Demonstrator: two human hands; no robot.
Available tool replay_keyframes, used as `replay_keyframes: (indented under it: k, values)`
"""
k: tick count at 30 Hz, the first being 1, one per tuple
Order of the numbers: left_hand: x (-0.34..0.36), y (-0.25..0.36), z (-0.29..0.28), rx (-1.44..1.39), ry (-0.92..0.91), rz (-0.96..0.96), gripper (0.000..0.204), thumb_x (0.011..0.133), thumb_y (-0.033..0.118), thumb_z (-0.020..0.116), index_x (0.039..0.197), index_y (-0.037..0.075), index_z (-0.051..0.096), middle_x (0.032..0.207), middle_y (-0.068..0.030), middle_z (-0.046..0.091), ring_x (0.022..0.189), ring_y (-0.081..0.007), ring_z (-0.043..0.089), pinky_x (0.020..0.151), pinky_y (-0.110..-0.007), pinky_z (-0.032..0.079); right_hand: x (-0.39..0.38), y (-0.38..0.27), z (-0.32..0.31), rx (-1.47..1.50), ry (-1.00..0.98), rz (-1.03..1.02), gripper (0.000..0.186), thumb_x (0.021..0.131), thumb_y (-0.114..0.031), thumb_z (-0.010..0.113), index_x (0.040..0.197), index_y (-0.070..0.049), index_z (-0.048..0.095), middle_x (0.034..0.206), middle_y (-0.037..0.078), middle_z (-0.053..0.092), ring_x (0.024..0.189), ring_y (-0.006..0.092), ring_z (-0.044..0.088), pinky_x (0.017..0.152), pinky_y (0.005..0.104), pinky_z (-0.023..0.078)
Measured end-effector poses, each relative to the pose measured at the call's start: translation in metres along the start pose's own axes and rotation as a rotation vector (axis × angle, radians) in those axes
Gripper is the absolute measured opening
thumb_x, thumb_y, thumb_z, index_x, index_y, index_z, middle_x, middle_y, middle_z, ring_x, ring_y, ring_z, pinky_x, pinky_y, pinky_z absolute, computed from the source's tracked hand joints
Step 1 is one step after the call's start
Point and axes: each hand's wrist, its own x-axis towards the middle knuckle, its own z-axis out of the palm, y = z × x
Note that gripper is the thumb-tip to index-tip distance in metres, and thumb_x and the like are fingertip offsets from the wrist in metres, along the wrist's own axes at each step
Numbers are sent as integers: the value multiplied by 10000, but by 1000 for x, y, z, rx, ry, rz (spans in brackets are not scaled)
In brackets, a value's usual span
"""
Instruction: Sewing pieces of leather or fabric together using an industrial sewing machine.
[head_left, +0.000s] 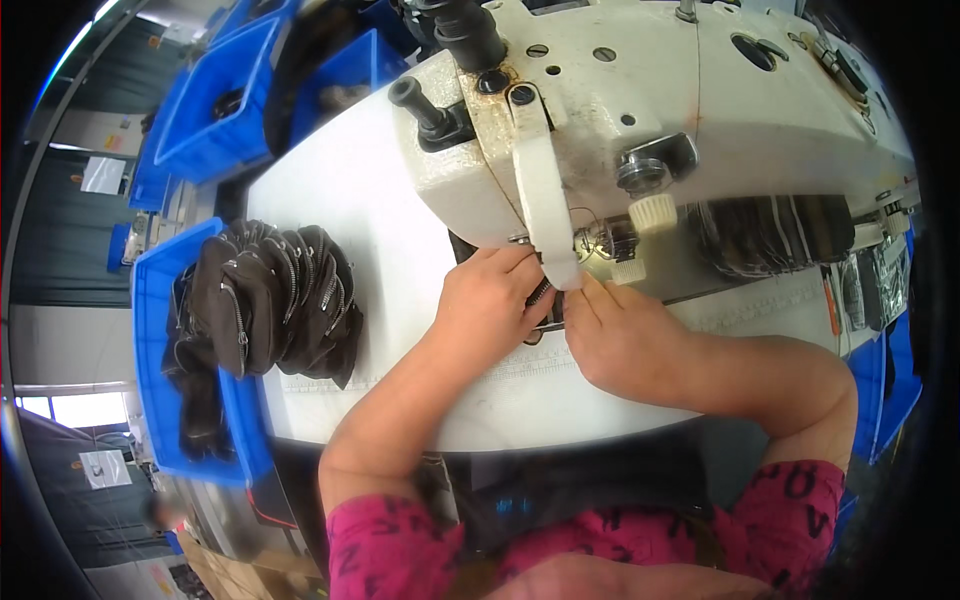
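Observation:
A white industrial sewing machine (590,110) stands over the worktable, and both hands meet just under its head. My left hand (485,303) is closed, its fingers pinching a small dark fabric piece with a zipper (541,292). From the other side my right hand (627,338) comes in, fingers pressed together at the right edge of the same piece, close to the machine's white lever (541,190). Most of the piece and the needle are hidden by the fingers and this lever.
Left on the white tabletop (400,200) sits a pile of dark zippered pouches (275,300), partly over a blue bin (150,290). A row of dark fabric pieces (775,235) lies behind my right hand. More blue bins (225,100) stand at the far left.

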Motion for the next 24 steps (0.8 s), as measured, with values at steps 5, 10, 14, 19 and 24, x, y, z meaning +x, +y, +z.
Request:
replay_keyframes:
  k: [5, 10, 14, 19, 24]
  values:
    - [1, 2, -2, -37, -23, -9, 309, 779, 125, 823, 1078, 90, 753, 979, -61, 695, 875, -280, 677, 753, -378, 563, -1, -1, -1, 67, -44, 18, 367, 630, -126, 657, 872, 146, 695, 871, 241, 672, 733, 255, 578, 603, 338, 463]
    - [1, 1, 0, -43, 32, 24, 285, 788, 132, 820, 1060, 80, 750, 963, -66, 698, 860, -289, 678, 739, -388, 562, 1, 0, -4, 55, -69, 8, 352, 650, -120, 659, 879, 143, 700, 918, 264, 686, 746, 257, 584, 617, 350, 470]
    - [5, 2, -3, -34, 0, -42, 259, 802, 145, 816, 1035, 60, 741, 935, -89, 709, 847, -313, 682, 744, -408, 557, 4, 3, -8, 37, -114, 20, 378, 694, -106, 667, 959, 161, 701, 935, 264, 686, 778, 262, 613, 651, 359, 491]
    - [6, -3, -3, -111, 15, -53, 235, 841, 169, 805, 1029, 46, 736, 943, -116, 726, 829, -348, 688, 740, -422, 553, 3, 5, -6, 78, -119, 78, 438, 714, -100, 668, 1041, 190, 685, 927, 229, 684, 792, 258, 629, 685, 358, 506]
    - [2, -6, -14, -318, 48, -275, 161, 934, 187, 706, 1007, 46, 730, 846, -160, 702, 765, -378, 674, 691, -439, 540, 4, 8, -7, 58, -80, 54, 442, 709, -103, 672, 1045, 184, 689, 930, 204, 687, 784, 245, 628, 693, 352, 504]
